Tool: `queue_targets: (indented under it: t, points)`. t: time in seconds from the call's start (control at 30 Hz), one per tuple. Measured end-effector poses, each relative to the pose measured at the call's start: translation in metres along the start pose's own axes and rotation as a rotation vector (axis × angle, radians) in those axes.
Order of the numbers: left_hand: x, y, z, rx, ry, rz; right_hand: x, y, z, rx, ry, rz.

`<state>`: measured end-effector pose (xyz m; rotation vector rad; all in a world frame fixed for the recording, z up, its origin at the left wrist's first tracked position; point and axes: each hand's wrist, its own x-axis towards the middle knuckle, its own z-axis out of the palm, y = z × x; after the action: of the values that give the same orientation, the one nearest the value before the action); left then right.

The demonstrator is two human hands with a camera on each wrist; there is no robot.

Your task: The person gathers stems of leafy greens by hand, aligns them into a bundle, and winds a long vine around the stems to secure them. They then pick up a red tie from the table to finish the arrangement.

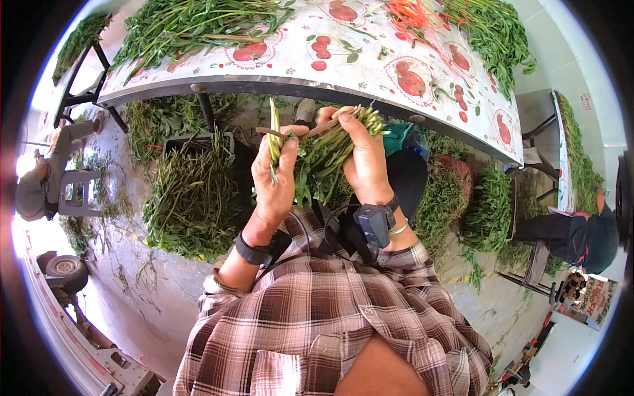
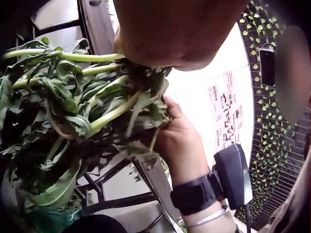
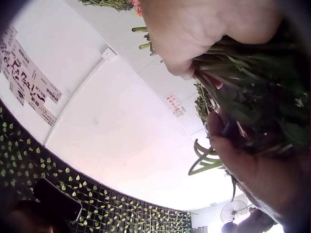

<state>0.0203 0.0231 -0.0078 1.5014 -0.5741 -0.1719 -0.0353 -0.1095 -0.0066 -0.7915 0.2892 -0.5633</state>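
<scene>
My right hand grips a thick bunch of green stems, cut ends up and leaves hanging below, in the head view. Beside it, my left hand pinches a few pale stems between thumb and fingers. A thin brown strip runs between the two hands. In the left wrist view the leaves spread in front of my right hand, with my left hand close above. The right wrist view has my right hand over dark leaves; fingertips are partly hidden.
A patterned table holds leafy piles and red-orange strips. Below it stands a crate heaped with greens; more greens lie at right. People sit at far left and far right.
</scene>
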Motion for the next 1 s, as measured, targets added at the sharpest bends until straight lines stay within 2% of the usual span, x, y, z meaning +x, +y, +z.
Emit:
queue_targets:
  t: [0.03, 0.13, 0.17, 0.2, 0.27, 0.33, 0.47, 0.6, 0.67, 0.7, 0.73, 0.77, 0.8, 0.83, 0.9, 1.0]
  points:
    - [-0.001, 0.003, -0.001, -0.172, -0.018, -0.102, -0.001, -0.004, 0.000, 0.046, 0.015, 0.027]
    - [0.001, 0.010, -0.006, -0.315, 0.036, -0.180, 0.002, -0.010, -0.007, 0.169, 0.063, 0.082]
    - [0.005, 0.006, -0.008, -0.387, 0.078, -0.156, 0.003, -0.013, -0.012, 0.182, 0.062, 0.075]
    - [0.007, 0.011, -0.009, -0.532, 0.167, -0.239, 0.005, -0.016, -0.017, 0.195, 0.059, 0.068]
    - [0.013, 0.006, -0.031, -0.566, 0.142, -0.233, 0.007, -0.025, -0.019, 0.186, 0.049, -0.006]
    - [0.021, 0.010, -0.053, -0.514, 0.201, -0.195, 0.011, -0.031, -0.028, 0.218, 0.061, -0.045]
    - [0.044, 0.003, -0.110, -0.343, 0.522, 0.006, 0.010, -0.047, -0.036, 0.170, 0.070, -0.078]
    - [0.042, 0.009, -0.133, -0.234, 0.609, 0.110, 0.010, -0.051, -0.039, 0.114, 0.121, -0.092]
    - [0.035, 0.015, -0.125, 0.075, 0.579, 0.050, 0.011, -0.048, -0.035, 0.083, 0.123, -0.086]
    - [0.032, 0.013, -0.115, 0.099, 0.523, 0.013, 0.011, -0.046, -0.033, 0.048, 0.131, -0.084]
    - [0.025, 0.011, -0.108, 0.134, 0.363, -0.016, 0.010, -0.042, -0.030, 0.046, 0.129, -0.082]
    - [0.024, 0.006, -0.097, 0.141, 0.204, 0.067, 0.009, -0.035, -0.024, -0.053, 0.108, -0.100]
    - [0.015, 0.006, -0.080, 0.175, 0.140, -0.005, 0.007, -0.028, -0.020, -0.152, 0.086, -0.119]
    - [0.010, 0.005, -0.065, 0.131, 0.030, -0.019, 0.006, -0.021, -0.017, -0.125, 0.056, -0.074]
    - [-0.002, 0.018, -0.036, 0.018, -0.113, -0.237, 0.000, -0.012, -0.006, -0.135, 0.012, -0.049]
    - [-0.009, 0.020, -0.016, -0.151, -0.266, -0.387, -0.005, -0.004, 0.001, -0.166, -0.089, -0.030]
